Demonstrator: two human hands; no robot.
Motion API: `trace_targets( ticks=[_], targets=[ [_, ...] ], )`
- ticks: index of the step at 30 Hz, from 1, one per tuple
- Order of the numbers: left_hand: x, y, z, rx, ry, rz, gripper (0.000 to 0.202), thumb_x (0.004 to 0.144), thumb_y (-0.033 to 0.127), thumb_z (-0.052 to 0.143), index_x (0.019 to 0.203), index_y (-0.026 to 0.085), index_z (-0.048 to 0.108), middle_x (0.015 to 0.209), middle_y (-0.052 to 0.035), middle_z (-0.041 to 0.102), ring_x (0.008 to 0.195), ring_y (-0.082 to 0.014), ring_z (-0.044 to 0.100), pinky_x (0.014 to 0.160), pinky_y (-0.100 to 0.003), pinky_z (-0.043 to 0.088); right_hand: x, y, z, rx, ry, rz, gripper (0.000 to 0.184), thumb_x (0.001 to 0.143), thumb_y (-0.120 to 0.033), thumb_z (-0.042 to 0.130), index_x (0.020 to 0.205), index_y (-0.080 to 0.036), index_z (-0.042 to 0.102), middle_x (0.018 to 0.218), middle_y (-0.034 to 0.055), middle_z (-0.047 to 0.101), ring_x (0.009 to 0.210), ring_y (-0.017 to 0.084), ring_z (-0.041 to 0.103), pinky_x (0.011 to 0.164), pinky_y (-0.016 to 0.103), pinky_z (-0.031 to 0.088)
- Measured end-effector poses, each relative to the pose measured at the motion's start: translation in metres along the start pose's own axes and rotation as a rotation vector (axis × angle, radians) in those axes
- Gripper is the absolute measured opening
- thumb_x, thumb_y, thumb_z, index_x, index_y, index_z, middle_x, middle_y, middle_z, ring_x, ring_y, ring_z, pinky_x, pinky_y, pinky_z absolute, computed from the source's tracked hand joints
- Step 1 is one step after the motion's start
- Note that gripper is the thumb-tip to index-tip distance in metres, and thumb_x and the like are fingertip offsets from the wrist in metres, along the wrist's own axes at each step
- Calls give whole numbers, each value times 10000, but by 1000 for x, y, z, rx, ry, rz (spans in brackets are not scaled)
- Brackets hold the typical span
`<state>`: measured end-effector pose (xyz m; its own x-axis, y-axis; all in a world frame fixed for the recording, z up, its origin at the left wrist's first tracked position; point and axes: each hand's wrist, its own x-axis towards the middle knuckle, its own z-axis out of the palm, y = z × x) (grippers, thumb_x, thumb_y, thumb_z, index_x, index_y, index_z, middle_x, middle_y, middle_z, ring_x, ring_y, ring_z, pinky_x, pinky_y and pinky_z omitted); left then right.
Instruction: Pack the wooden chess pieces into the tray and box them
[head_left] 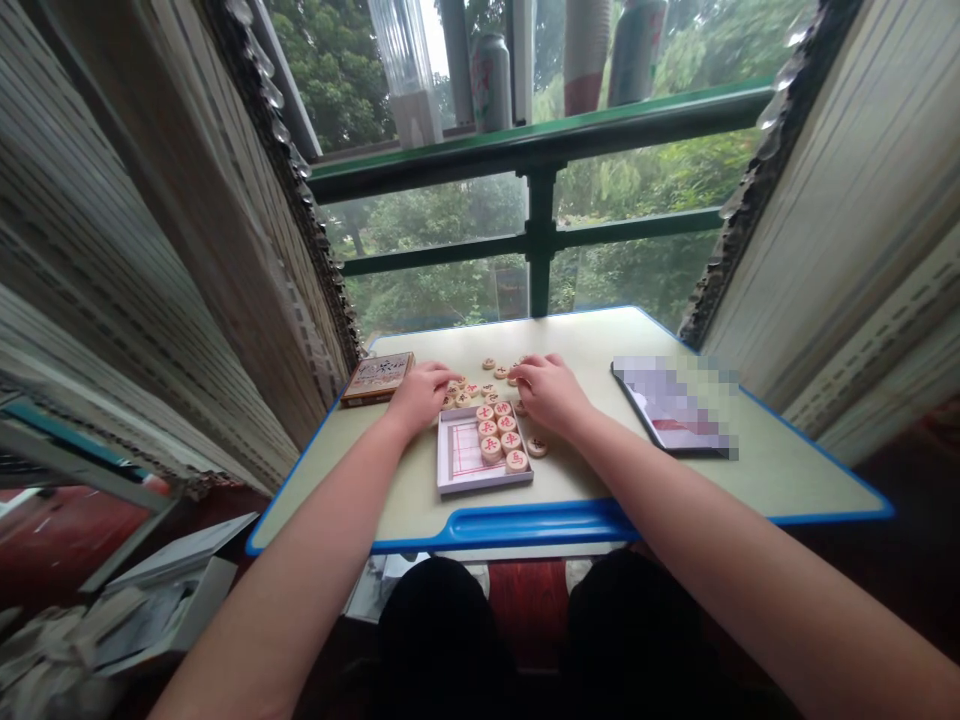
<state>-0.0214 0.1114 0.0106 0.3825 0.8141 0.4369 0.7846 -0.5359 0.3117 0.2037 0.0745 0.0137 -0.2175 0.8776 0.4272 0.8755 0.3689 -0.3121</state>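
Note:
A shallow white box point(486, 487) stands on the small table, with several round wooden Chinese chess pieces point(491, 447) in its right half, marked in red. Beyond the box, more loose chess pieces point(472, 390) lie on the tabletop. My left hand point(421, 395) reaches in from the left, fingers loosely bent and apart, their tips at the loose pieces. On the other side my right hand point(553, 392) has its fingers spread over pieces right of the group. Its fingertips partly cover those pieces. One more piece point(536, 446) lies against the box's right side.
A flat brown patterned box point(379, 377) lies at the table's left. On the right rests a tablet point(667, 405), partly blurred out. The table point(795, 480) has a blue rim and front groove. Cans point(491, 85) and cups stand on the window ledge; curtains hang both sides.

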Motion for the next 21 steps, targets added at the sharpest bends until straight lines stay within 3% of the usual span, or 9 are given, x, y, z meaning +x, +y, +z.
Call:
trace_targets(
  ticks=[5,8,11,17,21],
  targets=[
    [2,5,6,-102,-88,24,458,889,411,353,1146,166,642,1162,-71,652,1136,-232,533,1026,-381,385,6,12,-1,-17,51,111,354,815,-106,417,996,-191,709,1047,66,664,934,242,490,844,333,395],
    [1,4,9,-109,-220,18,594,907,534,231,1075,188,684,1190,-49,644,1207,-253,482,1055,-399,356,8,16,-2,-31,81,212,373,788,-103,432,1032,-184,702,1065,80,663,966,257,486,840,344,389],
    [1,3,10,-92,-283,10,707,879,632,160,1033,206,703,1182,-45,649,1216,-263,478,1061,-408,347,6,12,1,-6,58,201,329,803,-167,448,971,-230,724,1068,38,678,987,254,486,859,362,366],
    [0,8,8,-92,-273,35,807,856,673,71,1080,195,681,1158,-56,660,1218,-250,485,1077,-392,327,6,6,5,-18,-22,211,317,831,-285,442,971,-279,727,1100,-13,681,1033,246,475,874,370,330],
    [-1,11,5,-67,-208,8,805,864,662,75,1274,153,544,1224,-94,618,1211,-258,488,1063,-413,335,8,9,4,-69,-69,219,286,816,-301,468,908,-300,739,1042,-20,700,1001,250,479,852,371,333]
  ],
)
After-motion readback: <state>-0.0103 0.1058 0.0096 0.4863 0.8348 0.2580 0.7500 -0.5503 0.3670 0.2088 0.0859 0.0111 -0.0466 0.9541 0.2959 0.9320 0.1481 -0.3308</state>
